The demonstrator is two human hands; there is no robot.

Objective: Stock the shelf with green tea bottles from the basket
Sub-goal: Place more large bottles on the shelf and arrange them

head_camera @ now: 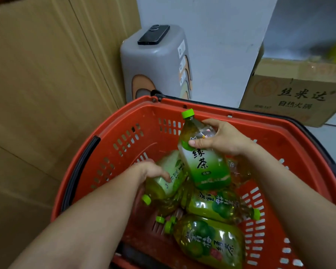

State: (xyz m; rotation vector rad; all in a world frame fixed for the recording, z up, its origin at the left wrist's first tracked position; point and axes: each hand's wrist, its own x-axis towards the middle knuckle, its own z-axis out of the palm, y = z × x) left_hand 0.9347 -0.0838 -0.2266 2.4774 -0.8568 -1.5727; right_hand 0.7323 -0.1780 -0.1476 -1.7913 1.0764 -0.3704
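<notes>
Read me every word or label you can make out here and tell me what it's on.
"绿茶": label of the bottle held upright in the right hand.
"丝米达" and "自热火锅": side of the cardboard box.
Labels on the lying bottles: upside down, not reliably readable.
Stickers on the grey bin: too small.

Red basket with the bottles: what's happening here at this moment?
A person is reaching into a red basket with both bare hands. The right hand grips an upright green tea bottle near its shoulder, raised above the others. The left hand is closed around a second bottle lying on its side. More bottles lie in the basket. A cardboard box stands behind it. No shelf is in view.
</notes>
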